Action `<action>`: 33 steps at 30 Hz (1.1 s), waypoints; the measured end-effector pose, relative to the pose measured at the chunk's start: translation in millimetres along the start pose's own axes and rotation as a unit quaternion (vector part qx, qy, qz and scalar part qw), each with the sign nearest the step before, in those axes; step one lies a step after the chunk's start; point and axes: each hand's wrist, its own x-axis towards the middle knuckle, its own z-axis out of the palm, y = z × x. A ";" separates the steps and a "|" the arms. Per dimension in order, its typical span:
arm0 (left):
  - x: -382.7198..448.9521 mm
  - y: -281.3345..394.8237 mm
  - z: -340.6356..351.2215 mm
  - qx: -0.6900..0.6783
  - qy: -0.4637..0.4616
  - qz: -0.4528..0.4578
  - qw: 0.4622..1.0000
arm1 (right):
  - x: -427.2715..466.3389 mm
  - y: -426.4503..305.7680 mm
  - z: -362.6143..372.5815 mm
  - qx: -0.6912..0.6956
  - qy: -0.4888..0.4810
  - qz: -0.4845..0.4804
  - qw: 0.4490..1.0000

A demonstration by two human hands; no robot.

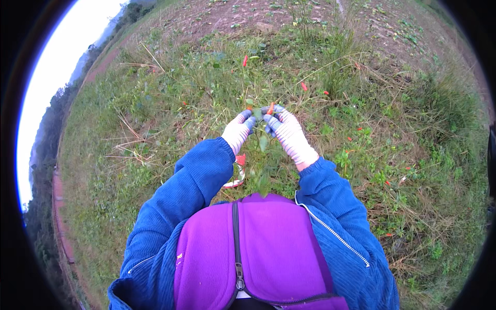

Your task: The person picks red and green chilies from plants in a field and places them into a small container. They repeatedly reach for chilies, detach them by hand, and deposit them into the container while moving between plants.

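Note:
Both hands wear striped pale gloves with grey fingers and meet over a green plant in front of my chest. My left hand [239, 128] has its fingertips closed at the plant's stem and leaves, beside a small orange-red pepper [249, 108]. My right hand [283, 130] pinches near a red chili pepper [271, 108] that shows between its thumb and fingers. Leaves [263, 143] hang down between the two hands. Below my left wrist, a container with a white and red rim [241, 176] is partly hidden by the blue sleeve.
Grass and weeds surround me. More red peppers stand out, one ahead [245, 61], another to the right [304, 86], and several farther right. Dry stalks [130, 130] lie at the left. A bare soil field [252, 23] lies beyond, and a reddish path [60, 201] runs far left.

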 end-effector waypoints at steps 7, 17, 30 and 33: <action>-23.7 -14.1 18.8 0.050 -0.035 0.094 0.994 | -44.0 -17.2 14.1 -0.250 0.111 -0.256 0.927; -60.5 -13.1 22.2 0.211 -0.115 0.059 0.969 | -50.8 -47.9 -34.9 -0.020 0.071 -0.183 0.980; -69.6 -13.9 29.2 0.340 -0.144 0.045 0.928 | -63.4 -7.4 -15.8 -0.165 -0.040 0.016 0.985; -71.9 -8.9 28.3 0.406 -0.174 0.161 0.883 | -57.8 7.3 -16.0 -0.154 -0.002 0.014 0.988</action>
